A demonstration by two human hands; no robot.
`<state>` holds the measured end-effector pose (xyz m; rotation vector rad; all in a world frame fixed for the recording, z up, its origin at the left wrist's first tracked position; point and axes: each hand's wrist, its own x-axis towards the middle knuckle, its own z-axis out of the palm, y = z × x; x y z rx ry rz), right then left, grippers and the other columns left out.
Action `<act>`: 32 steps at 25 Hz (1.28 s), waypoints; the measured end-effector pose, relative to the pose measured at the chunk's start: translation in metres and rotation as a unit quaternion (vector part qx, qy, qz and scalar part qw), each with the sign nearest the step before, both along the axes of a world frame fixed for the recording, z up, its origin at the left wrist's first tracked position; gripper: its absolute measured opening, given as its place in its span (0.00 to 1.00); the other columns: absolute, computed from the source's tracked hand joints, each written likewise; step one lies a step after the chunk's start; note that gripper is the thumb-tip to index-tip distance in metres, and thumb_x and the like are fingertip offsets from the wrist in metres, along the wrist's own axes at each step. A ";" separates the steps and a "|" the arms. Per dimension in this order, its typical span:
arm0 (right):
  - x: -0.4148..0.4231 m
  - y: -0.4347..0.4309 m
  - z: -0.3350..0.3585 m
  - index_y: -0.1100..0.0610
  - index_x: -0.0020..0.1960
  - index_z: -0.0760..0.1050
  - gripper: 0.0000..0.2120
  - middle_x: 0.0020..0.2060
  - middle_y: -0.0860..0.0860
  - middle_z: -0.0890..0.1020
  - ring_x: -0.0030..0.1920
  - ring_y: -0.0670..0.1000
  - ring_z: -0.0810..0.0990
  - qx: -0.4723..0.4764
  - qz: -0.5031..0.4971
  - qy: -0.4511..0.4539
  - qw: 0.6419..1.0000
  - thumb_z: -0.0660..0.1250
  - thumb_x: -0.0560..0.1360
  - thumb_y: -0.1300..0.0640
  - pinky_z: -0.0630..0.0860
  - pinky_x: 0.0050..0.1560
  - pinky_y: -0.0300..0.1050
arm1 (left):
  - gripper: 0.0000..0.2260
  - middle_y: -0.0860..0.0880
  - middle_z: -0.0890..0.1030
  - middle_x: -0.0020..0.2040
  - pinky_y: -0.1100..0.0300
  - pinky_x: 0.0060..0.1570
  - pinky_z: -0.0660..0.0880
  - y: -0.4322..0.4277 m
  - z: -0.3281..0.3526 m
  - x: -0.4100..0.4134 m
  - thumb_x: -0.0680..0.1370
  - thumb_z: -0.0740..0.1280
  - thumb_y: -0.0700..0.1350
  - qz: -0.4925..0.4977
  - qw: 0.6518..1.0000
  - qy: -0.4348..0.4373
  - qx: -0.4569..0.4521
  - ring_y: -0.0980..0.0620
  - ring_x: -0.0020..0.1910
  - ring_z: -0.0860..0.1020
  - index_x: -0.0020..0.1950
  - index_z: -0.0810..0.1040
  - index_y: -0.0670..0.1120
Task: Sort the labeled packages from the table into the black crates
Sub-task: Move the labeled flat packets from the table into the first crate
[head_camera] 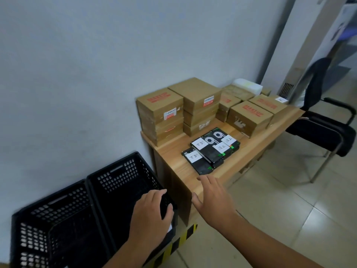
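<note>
Several flat black packages (211,149) with white handwritten labels lie stacked and overlapping on the wooden table (179,167). Two black mesh crates stand on the floor to its left: the left crate (48,225) and the right crate (116,182). My left hand (150,215) grips a black package (164,205) over the right crate's near right corner; a bit of white label shows under the thumb. My right hand (214,198) is open with fingers spread, above the table's front edge, just short of the nearest package.
Brown cardboard boxes (177,111) are stacked along the table's back and right side against the wall. A black chair (324,126) stands at the table's right end. Yellow-black tape (181,238) marks the tiled floor beside the crates.
</note>
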<state>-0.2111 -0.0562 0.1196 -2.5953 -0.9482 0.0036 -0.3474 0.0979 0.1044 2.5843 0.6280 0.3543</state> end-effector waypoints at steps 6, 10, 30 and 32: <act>0.086 -0.035 -0.016 0.50 0.71 0.68 0.23 0.62 0.45 0.74 0.61 0.47 0.74 -0.016 -0.009 0.019 1.000 0.63 0.79 0.43 0.73 0.60 0.40 | 0.21 0.61 0.73 0.65 0.68 0.64 0.63 -0.034 -0.001 0.082 0.81 0.62 0.58 0.017 1.000 0.013 0.004 0.64 0.62 0.69 0.74 0.70 0.56; 0.134 -0.025 -0.028 0.49 0.69 0.68 0.21 0.61 0.45 0.74 0.62 0.48 0.74 -0.037 0.001 0.025 0.999 0.64 0.78 0.44 0.73 0.60 0.42 | 0.21 0.61 0.73 0.64 0.67 0.65 0.63 -0.024 -0.019 0.133 0.81 0.62 0.59 0.024 1.000 0.011 0.014 0.62 0.63 0.70 0.73 0.70 0.56; 0.349 0.007 -0.077 0.50 0.70 0.67 0.21 0.63 0.46 0.72 0.63 0.48 0.72 -0.110 0.274 0.035 0.955 0.61 0.79 0.45 0.71 0.64 0.43 | 0.22 0.57 0.73 0.64 0.60 0.61 0.70 -0.042 -0.092 0.338 0.79 0.61 0.62 0.250 0.960 0.122 -0.018 0.54 0.62 0.73 0.70 0.71 0.54; 0.358 0.006 -0.085 0.50 0.70 0.68 0.21 0.63 0.46 0.73 0.63 0.48 0.72 -0.103 0.291 0.042 0.950 0.62 0.79 0.45 0.72 0.63 0.43 | 0.24 0.55 0.73 0.65 0.58 0.61 0.72 -0.046 -0.107 0.349 0.79 0.63 0.62 0.270 0.952 0.135 -0.043 0.53 0.64 0.73 0.71 0.70 0.53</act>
